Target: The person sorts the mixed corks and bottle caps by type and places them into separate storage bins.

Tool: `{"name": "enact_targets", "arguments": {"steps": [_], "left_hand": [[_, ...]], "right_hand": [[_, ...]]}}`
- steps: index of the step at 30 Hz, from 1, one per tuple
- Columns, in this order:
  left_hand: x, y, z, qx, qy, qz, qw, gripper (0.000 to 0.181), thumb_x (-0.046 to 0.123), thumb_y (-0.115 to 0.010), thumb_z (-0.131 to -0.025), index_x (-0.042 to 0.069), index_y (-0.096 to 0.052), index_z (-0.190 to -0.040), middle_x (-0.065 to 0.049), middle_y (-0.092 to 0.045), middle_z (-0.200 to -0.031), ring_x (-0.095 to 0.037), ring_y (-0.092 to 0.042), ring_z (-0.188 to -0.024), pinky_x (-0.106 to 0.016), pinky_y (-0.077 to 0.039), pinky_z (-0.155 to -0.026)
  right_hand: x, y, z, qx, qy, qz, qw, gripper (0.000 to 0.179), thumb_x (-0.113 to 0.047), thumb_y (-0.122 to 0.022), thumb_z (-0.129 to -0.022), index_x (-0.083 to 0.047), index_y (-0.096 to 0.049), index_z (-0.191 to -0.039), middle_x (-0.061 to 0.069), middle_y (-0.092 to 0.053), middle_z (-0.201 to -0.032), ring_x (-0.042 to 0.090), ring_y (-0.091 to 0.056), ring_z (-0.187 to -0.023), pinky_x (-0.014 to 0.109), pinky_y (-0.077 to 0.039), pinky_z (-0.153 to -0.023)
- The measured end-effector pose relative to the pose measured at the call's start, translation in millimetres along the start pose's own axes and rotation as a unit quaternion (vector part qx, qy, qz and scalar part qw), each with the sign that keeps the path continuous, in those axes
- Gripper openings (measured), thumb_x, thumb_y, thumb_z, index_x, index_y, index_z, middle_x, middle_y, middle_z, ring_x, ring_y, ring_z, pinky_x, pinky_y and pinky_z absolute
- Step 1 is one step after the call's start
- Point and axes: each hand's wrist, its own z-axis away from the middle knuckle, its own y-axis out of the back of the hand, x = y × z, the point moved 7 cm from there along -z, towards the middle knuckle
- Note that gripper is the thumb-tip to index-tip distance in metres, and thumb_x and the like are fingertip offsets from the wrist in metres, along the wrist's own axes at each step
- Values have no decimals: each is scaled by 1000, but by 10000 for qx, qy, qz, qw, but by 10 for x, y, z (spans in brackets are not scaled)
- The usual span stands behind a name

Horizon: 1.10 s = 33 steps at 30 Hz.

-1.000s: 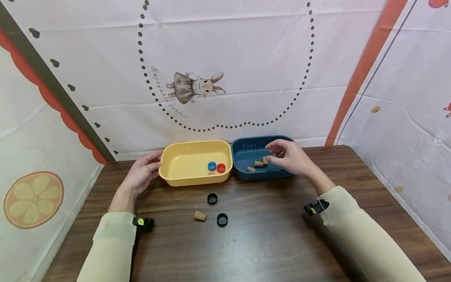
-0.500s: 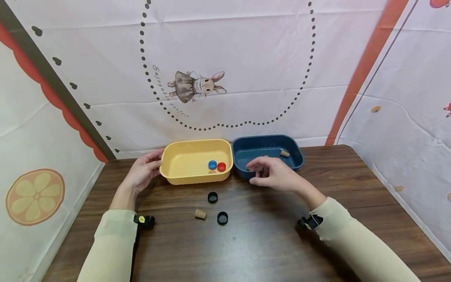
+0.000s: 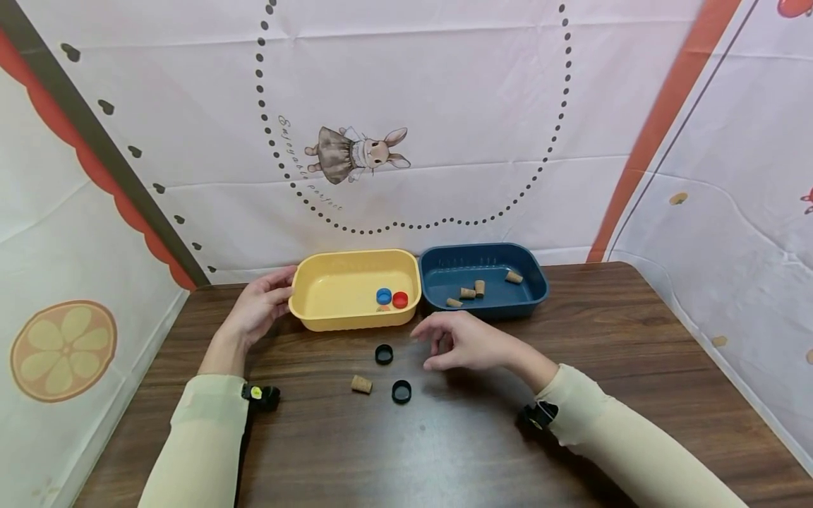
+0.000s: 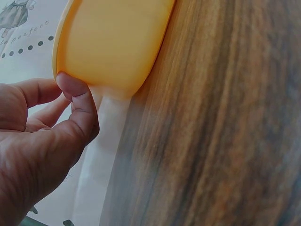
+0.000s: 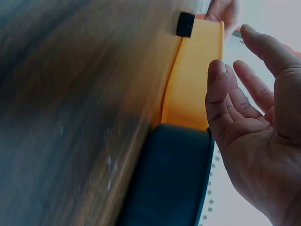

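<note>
In the head view, a yellow tray [image 3: 330, 323] stands against a dark blue tray [image 3: 508, 309]. My left hand [image 3: 259, 305] holds the yellow tray's left end; in the left wrist view the thumb and fingers meet its rim. My right hand [image 3: 466, 344] hovers over the table in front of the blue tray, fingers loosely bent and nothing between them. Left of its fingertips lie a black bottle cap [image 3: 384, 355], a second black cap [image 3: 401, 391] and a cork [image 3: 361, 384].
Inside the yellow tray sit a blue cap [image 3: 384, 295] and a red cap [image 3: 400, 300], beside an orange patch. Several corks, one of them a cork [image 3: 514, 277] on the right, lie in the blue tray. A printed cloth [image 3: 444, 106] hangs behind the wooden table [image 3: 457, 451].
My right hand has come out of the blue tray toward the front left, over the table. One more cork lies at that tray's right side. The left hand stays put.
</note>
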Motion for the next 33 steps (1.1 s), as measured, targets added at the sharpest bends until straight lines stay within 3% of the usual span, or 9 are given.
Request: {"name": "enact_targets", "arguments": {"steps": [8, 15, 16, 25, 33], "left_hand": [[9, -7, 3, -23, -23, -83, 10000, 61, 2, -52, -111, 0, -27, -167, -18, -44, -138, -18, -55, -110, -25, -56, -83], [8, -8, 5, -27, -30, -96, 9999, 61, 3, -52, -111, 1, -28, -167, -17, -44, -138, -18, -56, -110, -25, -56, -83], [8, -9, 5, -30, -33, -108, 9999, 61, 3, -52, -111, 1, -28, -167, -17, -44, -138, -18, -56, -110, -25, -56, -83], [5, -6, 2, -68, -64, -69, 9999, 60, 1, -51, -111, -1, -27, -166, -20, -42, -140, -19, -56, -110, -27, -57, -85], [1, -1, 2, -75, -82, 4, 9999, 60, 0, -52, -110, -2, -29, -165, -20, -43, -139, -20, -56, -109, -26, -57, -83]], "right_hand": [[-35, -217, -145, -587, 161, -35, 9981, 46, -16, -85, -93, -5, -68, -135, 12, -69, -125, 20, -69, -95, 36, -60, -84], [-60, -347, -223, -939, 261, 72, 9952, 44, -15, -85, -93, -8, -69, -134, 10, -69, -120, 21, -68, -92, 29, -58, -78], [28, -379, -242, -953, 367, 174, 9946, 46, -19, -85, -94, -9, -68, -136, 8, -68, -121, 18, -68, -92, 28, -57, -77], [-71, -458, -262, -1290, 140, 122, 9915, 44, -15, -87, -91, -12, -70, -131, 5, -67, -118, 15, -68, -91, 26, -57, -77], [-79, -552, -268, -1553, 199, 93, 9876, 43, -12, -87, -90, -14, -71, -129, 1, -66, -117, 16, -67, -92, 25, -57, -79]]}}
